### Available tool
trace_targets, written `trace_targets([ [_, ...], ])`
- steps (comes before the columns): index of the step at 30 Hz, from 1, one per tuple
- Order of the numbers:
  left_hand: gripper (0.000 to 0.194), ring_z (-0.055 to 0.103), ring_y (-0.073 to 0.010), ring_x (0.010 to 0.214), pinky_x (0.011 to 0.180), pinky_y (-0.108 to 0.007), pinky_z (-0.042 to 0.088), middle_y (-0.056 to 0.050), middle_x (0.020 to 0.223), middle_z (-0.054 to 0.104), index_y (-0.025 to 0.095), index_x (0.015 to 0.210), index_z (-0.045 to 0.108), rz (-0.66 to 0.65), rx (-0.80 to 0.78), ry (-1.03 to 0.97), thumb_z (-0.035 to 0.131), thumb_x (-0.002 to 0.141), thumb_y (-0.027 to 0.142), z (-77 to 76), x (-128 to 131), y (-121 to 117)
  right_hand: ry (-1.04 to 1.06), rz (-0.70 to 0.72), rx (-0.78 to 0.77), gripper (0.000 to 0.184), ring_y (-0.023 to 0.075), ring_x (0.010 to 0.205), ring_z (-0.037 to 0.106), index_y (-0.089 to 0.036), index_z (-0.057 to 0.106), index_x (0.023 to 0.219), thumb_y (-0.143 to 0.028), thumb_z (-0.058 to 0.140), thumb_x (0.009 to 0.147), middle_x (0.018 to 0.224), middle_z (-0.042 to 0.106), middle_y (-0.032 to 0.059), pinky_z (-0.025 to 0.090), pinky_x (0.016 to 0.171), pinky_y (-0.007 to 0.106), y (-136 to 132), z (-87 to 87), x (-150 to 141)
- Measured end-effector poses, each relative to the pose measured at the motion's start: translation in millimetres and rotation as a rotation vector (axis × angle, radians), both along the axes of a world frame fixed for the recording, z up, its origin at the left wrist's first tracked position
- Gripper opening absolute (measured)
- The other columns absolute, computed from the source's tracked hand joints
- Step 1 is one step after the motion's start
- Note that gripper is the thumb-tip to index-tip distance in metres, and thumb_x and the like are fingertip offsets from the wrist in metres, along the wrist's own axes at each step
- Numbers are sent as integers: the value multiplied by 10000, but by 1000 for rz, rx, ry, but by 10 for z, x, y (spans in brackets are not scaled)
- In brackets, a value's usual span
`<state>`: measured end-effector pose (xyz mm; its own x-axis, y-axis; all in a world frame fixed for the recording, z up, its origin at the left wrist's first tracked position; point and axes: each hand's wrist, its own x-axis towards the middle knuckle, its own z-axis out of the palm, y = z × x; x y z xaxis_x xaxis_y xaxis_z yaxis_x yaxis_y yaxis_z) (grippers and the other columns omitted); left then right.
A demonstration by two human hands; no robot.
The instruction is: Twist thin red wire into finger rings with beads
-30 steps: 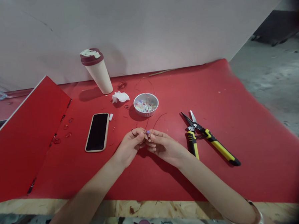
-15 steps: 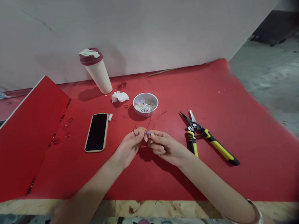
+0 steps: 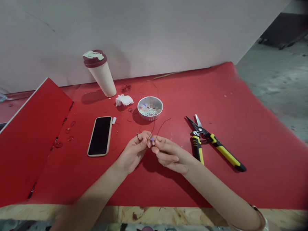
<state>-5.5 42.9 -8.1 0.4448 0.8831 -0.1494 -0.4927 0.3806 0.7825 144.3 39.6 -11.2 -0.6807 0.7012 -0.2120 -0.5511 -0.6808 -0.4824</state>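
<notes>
My left hand (image 3: 136,147) and my right hand (image 3: 173,154) meet over the red tabletop, fingertips nearly touching. Between them is a small purple bead (image 3: 152,139) with thin dark red wire (image 3: 154,124) about it; two wire ends curve upward from the fingers. Both hands pinch the wire beside the bead, the left with thumb and index, the right likewise with its other fingers curled. Just beyond the hands stands a small grey bowl with holes (image 3: 150,117), with pale beads inside. Whether the wire passes through the bead is too small to tell.
A phone (image 3: 100,136) lies left, beside a small white piece (image 3: 114,120). Behind are a cream tumbler (image 3: 102,77), crumpled tissue (image 3: 124,100) and tangled wire (image 3: 126,88). Yellow-black snips (image 3: 203,132) lie open at right. A red panel (image 3: 28,142) slants upward at far left, near small wire rings (image 3: 67,130).
The fingers have shifted slightly around the bead, which sits a little lower. The right wire end now arcs more, and the right hand's lower fingers have opened a bit.
</notes>
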Motion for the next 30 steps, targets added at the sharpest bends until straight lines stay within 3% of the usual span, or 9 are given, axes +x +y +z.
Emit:
trace_targets([
  [11,271,468,-112,728,739,-221,381,2,731,470,154,629,570,-12,70,29,679,749,372,-16,4,21,57,72,-17,209,-62,266,156,-169,508,809,-284,681,781,605,548,-103,120,291,82,1,16,32],
  [19,251,425,-107,672,674,-225,354,11,690,485,158,659,579,37,84,127,675,752,370,-26,14,34,83,1,-69,241,-44,294,115,-182,461,763,-234,696,749,569,403,-129,150,288,75,-4,8,24],
  [30,227,404,-104,657,661,-217,340,11,699,487,163,674,572,31,48,161,645,782,348,-66,18,40,58,-100,-92,208,-20,353,299,-149,518,718,-161,725,701,524,446,-98,256,332,72,5,17,-6],
])
